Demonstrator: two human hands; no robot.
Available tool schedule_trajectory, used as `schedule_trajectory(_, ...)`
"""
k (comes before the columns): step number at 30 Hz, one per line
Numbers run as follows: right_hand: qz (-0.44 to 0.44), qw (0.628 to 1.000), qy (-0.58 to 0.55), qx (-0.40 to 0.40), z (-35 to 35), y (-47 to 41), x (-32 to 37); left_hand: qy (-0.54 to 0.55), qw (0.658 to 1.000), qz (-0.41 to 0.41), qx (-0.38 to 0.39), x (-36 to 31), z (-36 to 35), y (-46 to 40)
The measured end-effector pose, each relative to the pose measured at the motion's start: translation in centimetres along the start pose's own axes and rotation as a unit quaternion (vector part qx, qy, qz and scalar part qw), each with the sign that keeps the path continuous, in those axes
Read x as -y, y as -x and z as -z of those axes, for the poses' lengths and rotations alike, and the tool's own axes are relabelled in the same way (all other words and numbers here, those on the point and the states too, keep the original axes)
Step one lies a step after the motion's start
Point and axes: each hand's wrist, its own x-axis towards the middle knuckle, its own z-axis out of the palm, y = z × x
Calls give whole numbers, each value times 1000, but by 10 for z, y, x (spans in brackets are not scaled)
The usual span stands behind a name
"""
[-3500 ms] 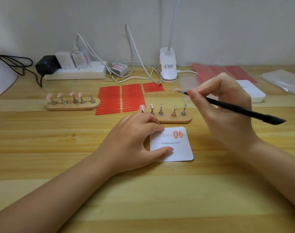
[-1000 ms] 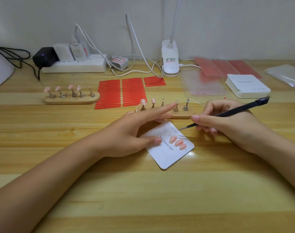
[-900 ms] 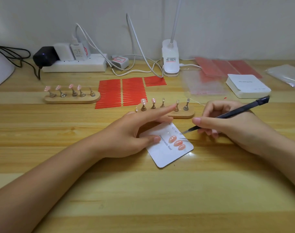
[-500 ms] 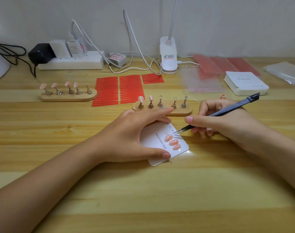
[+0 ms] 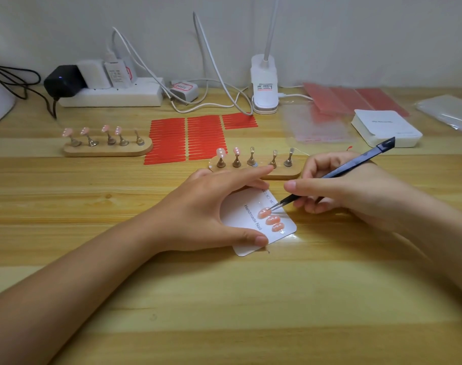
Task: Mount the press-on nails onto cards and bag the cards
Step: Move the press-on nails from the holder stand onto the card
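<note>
- Left hand [image 5: 198, 206]: fingers spread and nearly straight, palm down, pressing the white card [image 5: 253, 227] flat on the desk [image 5: 224, 312]. Thumb tip sits on the card's near edge; index finger reaches past its far edge, just in front of the near wooden stand [image 5: 277, 173].
- Right hand [image 5: 351, 191]: thumb and index clenched around the black tweezers [image 5: 330, 177]; other fingers curled under, close to the card's right corner.
- Tweezers tip touches the top one of three pink nails [image 5: 270, 219] stuck in a row on the card, between the two hands. Whether the tip pinches that nail: cannot tell.
- Just beyond both hands' fingers, the near stand carries two pink nails on its left pegs; other three pegs bare.
- Further out, left of the left fingers: second stand [image 5: 107, 151] with four nails.
- Red strips [image 5: 187, 135] lie between the stands.
- Beyond the right fingers: clear bag [image 5: 316, 125], white box [image 5: 385, 127].
</note>
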Motion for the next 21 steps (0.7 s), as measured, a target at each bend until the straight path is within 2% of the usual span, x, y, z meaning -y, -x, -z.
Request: schedule_trajectory(21,12,1000,-18,15,1,-4,-4,-18,1000,0,1,-1,0,0)
